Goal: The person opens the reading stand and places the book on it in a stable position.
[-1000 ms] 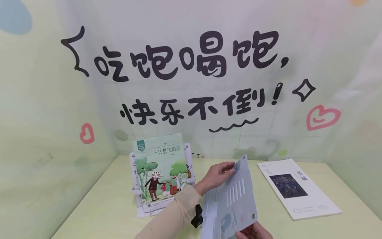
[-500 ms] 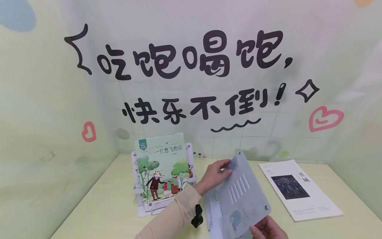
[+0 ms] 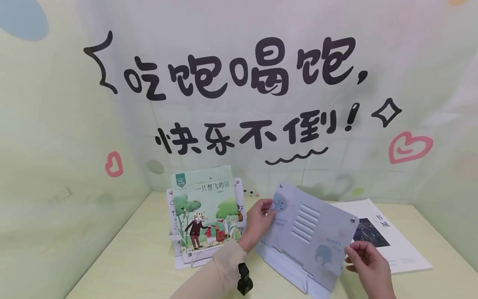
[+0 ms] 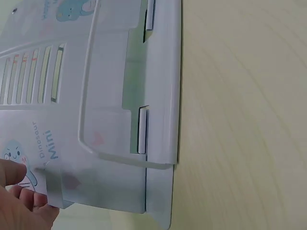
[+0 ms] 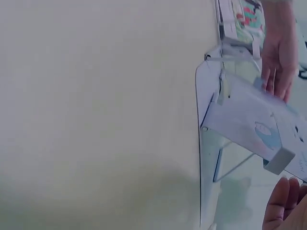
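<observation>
A pale grey-blue book stand (image 3: 298, 232) with slots and printed dinosaurs stands on its base, its back panel raised and tilted. My left hand (image 3: 255, 222) pinches the panel's left edge, thumb in front and fingers curled behind, as the left wrist view also shows. At the right edge, my right hand (image 3: 371, 265) holds the lower side between thumb and curled fingers. A wire bar (image 4: 86, 96) crosses the front of the panel in the left wrist view. The right wrist view shows a wire leg (image 5: 235, 167) behind the panel.
Left of the stand, a green picture book (image 3: 203, 207) leans on another white book stand (image 3: 239, 193). A white magazine (image 3: 403, 249) lies on the table (image 3: 127, 245) at the right, partly covered by the panel. A printed cloth wall (image 3: 224, 33) closes off the back.
The book stand has turned so its front panel faces me more squarely. My right hand has swung right and up with its edge, and the panel now overlaps the magazine.
</observation>
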`<state>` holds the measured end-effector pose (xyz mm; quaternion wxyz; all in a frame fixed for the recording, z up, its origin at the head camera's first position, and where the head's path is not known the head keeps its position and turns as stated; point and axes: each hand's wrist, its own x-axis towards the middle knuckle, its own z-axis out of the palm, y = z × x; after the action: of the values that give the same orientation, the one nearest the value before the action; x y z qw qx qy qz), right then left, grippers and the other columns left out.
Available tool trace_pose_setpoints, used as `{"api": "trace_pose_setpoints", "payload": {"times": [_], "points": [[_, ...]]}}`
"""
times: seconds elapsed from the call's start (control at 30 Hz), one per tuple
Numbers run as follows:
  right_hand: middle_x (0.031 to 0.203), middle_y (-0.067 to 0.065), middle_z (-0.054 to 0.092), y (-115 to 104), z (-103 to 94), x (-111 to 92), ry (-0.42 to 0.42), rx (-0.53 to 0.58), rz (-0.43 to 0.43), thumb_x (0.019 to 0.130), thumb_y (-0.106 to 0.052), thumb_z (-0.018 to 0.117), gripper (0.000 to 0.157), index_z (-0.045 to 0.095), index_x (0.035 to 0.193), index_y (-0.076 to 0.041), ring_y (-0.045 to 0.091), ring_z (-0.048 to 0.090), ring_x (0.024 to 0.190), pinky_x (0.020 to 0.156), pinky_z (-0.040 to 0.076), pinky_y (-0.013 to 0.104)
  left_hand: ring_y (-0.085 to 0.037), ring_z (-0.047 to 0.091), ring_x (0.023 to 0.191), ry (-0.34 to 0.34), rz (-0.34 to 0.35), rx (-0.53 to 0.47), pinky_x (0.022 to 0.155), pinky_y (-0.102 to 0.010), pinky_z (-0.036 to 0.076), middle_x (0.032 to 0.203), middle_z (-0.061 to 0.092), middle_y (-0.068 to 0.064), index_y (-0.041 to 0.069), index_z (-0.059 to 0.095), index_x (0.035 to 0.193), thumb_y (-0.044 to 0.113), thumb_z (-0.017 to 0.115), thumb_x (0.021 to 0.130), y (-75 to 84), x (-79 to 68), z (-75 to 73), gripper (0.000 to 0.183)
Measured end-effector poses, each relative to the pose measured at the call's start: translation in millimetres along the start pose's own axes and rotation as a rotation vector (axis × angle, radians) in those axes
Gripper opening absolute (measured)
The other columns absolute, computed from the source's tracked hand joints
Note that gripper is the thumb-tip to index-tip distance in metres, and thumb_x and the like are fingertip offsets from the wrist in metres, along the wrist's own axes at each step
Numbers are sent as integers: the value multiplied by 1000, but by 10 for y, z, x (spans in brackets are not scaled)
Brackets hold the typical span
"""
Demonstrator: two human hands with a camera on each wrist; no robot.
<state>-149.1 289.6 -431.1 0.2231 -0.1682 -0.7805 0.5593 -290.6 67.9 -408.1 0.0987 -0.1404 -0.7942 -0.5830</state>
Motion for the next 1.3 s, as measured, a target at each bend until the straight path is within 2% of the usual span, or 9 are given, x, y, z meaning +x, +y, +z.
{"api": "trace_pose_setpoints", "payload": {"times": [0.1, 0.23, 0.4, 0.47, 0.6, 0.83, 0.97, 1.13, 1.3], "points": [[76, -10, 60, -18, 11, 126, 15, -14, -26, 92, -7, 57, 14, 53, 101, 2, 0, 58, 67, 59, 54, 20, -21, 62, 96, 39, -39, -26, 84, -30, 52, 106, 66, -11, 2, 61, 112, -1, 65, 82, -8, -36, -6, 31], [80, -6, 61, -39, 51, 294, 36, -45, -95, 93, -7, 57, 17, 53, 104, 4, -2, 57, 68, 59, 54, 19, -21, 60, 101, 38, -77, -64, 88, -32, 51, 111, 63, -10, 3, 58, 118, 0, 63, 84, -8, -88, -31, 34], [85, 0, 62, -65, 126, 486, 64, -53, -93, 93, -10, 57, 18, 56, 105, 3, -4, 57, 68, 60, 53, 17, -23, 57, 104, 51, -91, -100, 91, -35, 50, 114, 61, -11, 2, 55, 121, 2, 61, 86, -11, -171, -53, 36], [89, 4, 62, -75, 146, 543, 61, -74, -81, 93, -12, 57, 19, 56, 107, 2, -5, 56, 69, 61, 52, 15, -23, 57, 103, 70, -91, -103, 90, -35, 50, 113, 61, -11, 1, 55, 121, 1, 61, 85, -12, -203, -52, 36], [93, 10, 61, -74, 168, 630, 52, -109, -113, 93, -11, 57, 19, 57, 106, 2, -6, 54, 69, 61, 50, 12, -22, 58, 102, 103, -92, -113, 89, -33, 51, 111, 61, -10, 1, 55, 120, 1, 63, 84, -13, -268, -45, 36], [89, 14, 64, -94, 230, 752, 66, -135, -180, 90, -4, 60, 15, 60, 102, 5, -7, 52, 65, 57, 49, 11, -24, 58, 102, 127, -60, -138, 88, -32, 51, 113, 60, -12, -1, 54, 121, 0, 63, 83, -32, -391, -56, 38], [88, 15, 64, -110, 257, 814, 44, -129, -192, 89, -4, 60, 15, 61, 101, 5, -6, 51, 65, 58, 49, 12, -24, 57, 103, 141, -56, -160, 90, -34, 51, 114, 58, -13, -1, 53, 121, -3, 62, 82, -27, -453, -55, 40], [88, 15, 63, -117, 230, 857, 54, -149, -184, 89, -3, 60, 15, 61, 102, 4, -4, 50, 65, 58, 48, 12, -25, 56, 103, 122, -37, -178, 89, -32, 51, 113, 58, -14, -2, 52, 121, -4, 62, 82, -23, -479, -18, 40], [93, 17, 62, -127, 234, 883, 27, -166, -173, 91, -4, 58, 17, 60, 105, 4, -3, 50, 67, 59, 47, 11, -23, 56, 103, 125, -41, -167, 89, -31, 51, 114, 57, -12, -1, 52, 122, -3, 61, 83, -27, -500, -15, 40]]}}
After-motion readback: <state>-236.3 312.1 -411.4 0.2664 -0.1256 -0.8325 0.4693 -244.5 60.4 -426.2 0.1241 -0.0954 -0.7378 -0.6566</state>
